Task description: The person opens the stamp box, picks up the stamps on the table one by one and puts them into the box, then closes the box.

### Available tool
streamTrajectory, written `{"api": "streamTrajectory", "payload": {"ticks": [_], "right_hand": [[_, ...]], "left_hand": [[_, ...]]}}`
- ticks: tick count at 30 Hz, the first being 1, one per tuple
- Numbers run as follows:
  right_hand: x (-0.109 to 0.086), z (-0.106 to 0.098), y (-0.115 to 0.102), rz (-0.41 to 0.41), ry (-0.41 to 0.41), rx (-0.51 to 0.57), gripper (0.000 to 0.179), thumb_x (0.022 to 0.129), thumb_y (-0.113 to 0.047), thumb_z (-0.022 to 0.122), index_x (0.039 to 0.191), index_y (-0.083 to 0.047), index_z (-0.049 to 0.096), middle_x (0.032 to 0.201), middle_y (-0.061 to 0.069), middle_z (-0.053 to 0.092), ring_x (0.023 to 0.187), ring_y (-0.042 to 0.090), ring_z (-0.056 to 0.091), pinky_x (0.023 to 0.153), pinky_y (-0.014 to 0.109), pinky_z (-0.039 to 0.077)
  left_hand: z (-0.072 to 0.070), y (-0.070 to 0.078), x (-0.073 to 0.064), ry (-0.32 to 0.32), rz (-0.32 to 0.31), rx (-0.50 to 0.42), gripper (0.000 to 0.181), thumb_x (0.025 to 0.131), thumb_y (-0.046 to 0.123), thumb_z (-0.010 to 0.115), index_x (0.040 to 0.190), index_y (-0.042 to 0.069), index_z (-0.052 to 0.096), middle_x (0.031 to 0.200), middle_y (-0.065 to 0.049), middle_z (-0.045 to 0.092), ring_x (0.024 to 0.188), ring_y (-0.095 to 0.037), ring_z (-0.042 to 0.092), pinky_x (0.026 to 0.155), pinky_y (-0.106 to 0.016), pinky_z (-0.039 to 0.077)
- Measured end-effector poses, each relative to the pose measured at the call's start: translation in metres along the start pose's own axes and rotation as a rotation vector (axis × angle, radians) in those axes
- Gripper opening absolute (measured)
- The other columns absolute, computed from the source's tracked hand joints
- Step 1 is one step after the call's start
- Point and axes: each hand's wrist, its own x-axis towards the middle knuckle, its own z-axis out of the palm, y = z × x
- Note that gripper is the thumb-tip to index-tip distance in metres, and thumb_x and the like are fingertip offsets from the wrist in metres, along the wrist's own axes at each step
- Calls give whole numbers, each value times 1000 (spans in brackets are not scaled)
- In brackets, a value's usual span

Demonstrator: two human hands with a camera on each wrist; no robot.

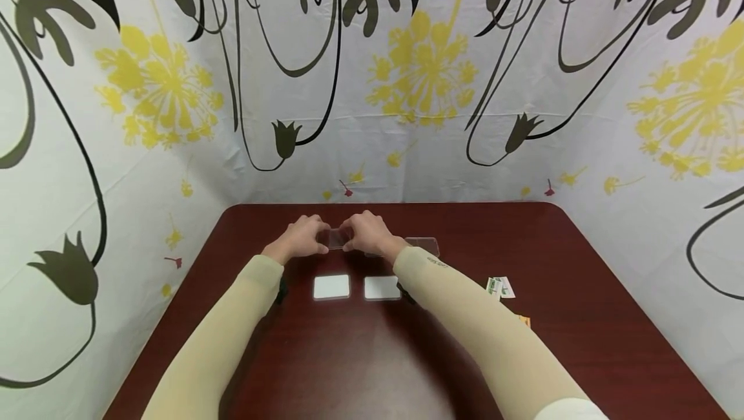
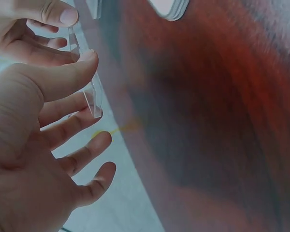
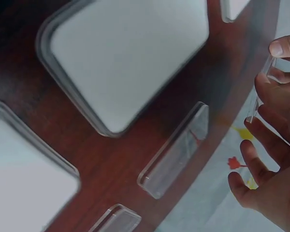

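While I steer remotely | fingers of left hand (image 1: 301,239) and right hand (image 1: 369,236) pinch clear plastic piece (image 1: 336,239) | I'd squeeze lightly, evenly, no flexing

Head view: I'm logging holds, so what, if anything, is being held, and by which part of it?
A clear piece: the left grip pinches it toward its left end, the right grip toward its right.
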Motion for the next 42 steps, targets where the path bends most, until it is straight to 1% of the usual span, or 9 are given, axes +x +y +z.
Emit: {"api": "streamTrajectory", "payload": {"ticks": [3, 8, 12, 16, 21, 24, 27, 35, 42], "right_hand": [[-2, 5, 3, 11, -16, 2, 47, 84, -34, 84, 128, -20, 72, 113, -1, 71, 114, 28, 56, 98, 58, 42], [-5, 13, 5, 7, -26, 1, 43, 85, -30, 83, 125, -18, 73, 114, 1, 71, 111, 27, 60, 98, 62, 41], [-7, 19, 4, 15, -28, -39, 45, 85, -32, 83, 126, -19, 72, 118, 3, 70, 114, 30, 58, 99, 64, 40], [-7, 24, 3, 20, -27, -75, 48, 86, -35, 82, 129, -19, 71, 122, 3, 69, 117, 32, 56, 98, 64, 40], [-7, 25, 3, 33, -10, -109, 47, 86, -37, 82, 129, -20, 71, 122, 1, 70, 115, 29, 58, 96, 61, 42], [-8, 26, 1, 38, -19, -109, 47, 86, -35, 82, 129, -19, 71, 123, 1, 69, 115, 30, 58, 94, 59, 43], [-10, 26, -1, 39, -31, -106, 46, 87, -32, 81, 129, -17, 71, 124, 1, 69, 115, 31, 56, 92, 57, 44], [-13, 27, -5, 37, -19, -152, 44, 86, -31, 82, 127, -17, 72, 117, 2, 67, 109, 30, 56, 87, 54, 46], [-14, 27, -4, 18, -19, -173, 45, 87, -35, 81, 128, -18, 71, 114, 2, 67, 107, 29, 56, 88, 54, 45]], "left_hand": [[7, 2, 2, -16, -8, 7, 52, 90, 28, 78, 136, 8, 64, 132, -11, 55, 121, -35, 47, 101, -66, 34], [16, 4, 4, -28, -16, 18, 51, 89, 27, 80, 134, 8, 65, 129, -11, 55, 120, -34, 48, 102, -66, 34], [21, 5, 4, -39, -12, 23, 52, 89, 25, 80, 136, 8, 64, 127, -11, 54, 119, -34, 48, 102, -64, 36], [21, 4, 2, -45, -19, 18, 55, 89, 26, 80, 138, 9, 62, 127, -10, 53, 120, -33, 49, 102, -64, 37], [20, 1, 1, -19, -19, -12, 56, 89, 25, 80, 138, 7, 62, 127, -11, 53, 119, -32, 49, 100, -59, 40], [23, 0, 0, -21, -20, -20, 58, 89, 26, 80, 139, 5, 60, 128, -11, 53, 118, -32, 49, 99, -55, 41], [24, 1, 0, -24, -23, -18, 61, 88, 27, 81, 141, 5, 59, 128, -11, 52, 117, -31, 48, 98, -54, 42], [24, 1, -1, -14, -21, -4, 64, 87, 26, 82, 143, 4, 57, 126, -10, 54, 113, -30, 50, 96, -55, 43], [19, -1, -4, -30, -13, -28, 76, 84, 28, 85, 148, 5, 51, 129, -14, 54, 113, -28, 54, 93, -48, 48]]}}
